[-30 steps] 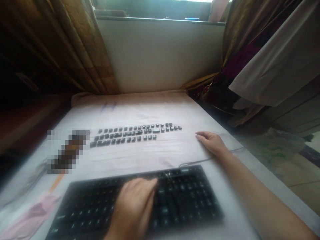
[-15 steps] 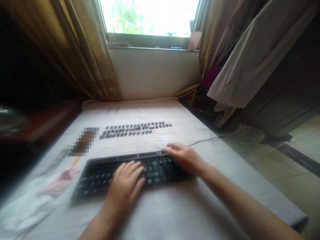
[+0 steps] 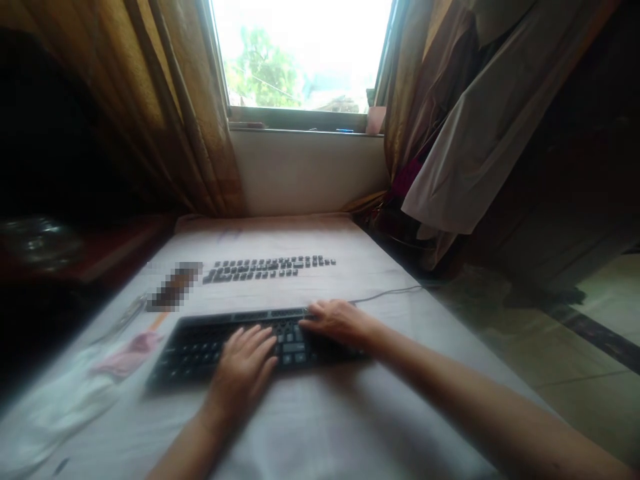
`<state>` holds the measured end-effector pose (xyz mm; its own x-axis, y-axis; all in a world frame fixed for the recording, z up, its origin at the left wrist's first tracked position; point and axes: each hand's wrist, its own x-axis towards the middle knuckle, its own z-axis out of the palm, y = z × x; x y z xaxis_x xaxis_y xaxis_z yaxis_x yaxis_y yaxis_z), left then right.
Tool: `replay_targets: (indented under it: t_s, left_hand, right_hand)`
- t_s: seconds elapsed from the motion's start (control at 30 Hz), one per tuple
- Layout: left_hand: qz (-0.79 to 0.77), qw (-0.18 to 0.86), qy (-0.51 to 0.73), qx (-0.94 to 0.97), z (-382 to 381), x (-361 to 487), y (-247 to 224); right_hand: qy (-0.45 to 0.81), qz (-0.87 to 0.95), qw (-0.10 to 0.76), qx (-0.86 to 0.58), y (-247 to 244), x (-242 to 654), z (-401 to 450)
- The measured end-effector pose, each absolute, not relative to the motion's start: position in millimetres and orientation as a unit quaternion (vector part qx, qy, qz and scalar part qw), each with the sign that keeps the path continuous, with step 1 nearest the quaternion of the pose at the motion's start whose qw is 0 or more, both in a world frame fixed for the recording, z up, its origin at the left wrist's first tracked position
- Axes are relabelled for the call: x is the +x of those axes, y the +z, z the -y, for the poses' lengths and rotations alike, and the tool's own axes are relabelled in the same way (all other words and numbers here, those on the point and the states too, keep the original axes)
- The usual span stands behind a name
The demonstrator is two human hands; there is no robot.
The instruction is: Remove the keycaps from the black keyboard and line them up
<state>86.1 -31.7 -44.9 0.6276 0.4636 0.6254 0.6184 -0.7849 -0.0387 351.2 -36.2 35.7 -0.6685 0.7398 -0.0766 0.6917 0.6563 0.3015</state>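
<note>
A black keyboard [image 3: 195, 353] lies on the cloth-covered table, several of its key places bare of keycaps. My left hand [image 3: 246, 357] rests flat across its middle, fingers stretched out and slightly apart. Over the right part of the keyboard, my right hand [image 3: 333, 321] has its fingers closed at the upper edge. A thin wire keycap puller, clearer in the earlier frame, is in these fingers and mostly hidden now. Behind the keyboard, loose black keycaps [image 3: 273, 267] are laid out in rows.
Left of the keyboard lie a pink cloth [image 3: 131, 353], a white cloth [image 3: 60, 407] and a blurred-out brown item [image 3: 175, 288]. A cable [image 3: 387, 292] runs off the table's right side. Curtains [image 3: 190, 120] hang beside the window. A pink cup [image 3: 376, 120] stands on the sill.
My right hand has moved left along the keyboard and its fingers have drawn in over the wire puller. My left hand stays on the keyboard. The camera view has tilted up a little.
</note>
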Motion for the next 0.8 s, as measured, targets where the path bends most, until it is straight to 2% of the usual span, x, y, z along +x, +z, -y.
replay_targets:
  t_s: [0.27,0.43,0.6,0.8]
  left_hand:
    - [0.313,0.116,-0.294,-0.895,33,85,-44]
    - [0.305,0.124,-0.285,-0.9,34,85,-43]
    - [0.306,0.121,-0.287,-0.9,34,85,-42]
    - [0.284,0.121,-0.288,-0.907,31,84,-43]
  right_hand:
    - [0.095,-0.92,0.077,0.371,28,353,16]
    - [0.041,-0.925,0.003,0.378,22,364,12]
    - [-0.028,-0.871,-0.172,0.46,9,388,14]
    - [-0.13,-0.656,-0.442,0.598,-7,431,33]
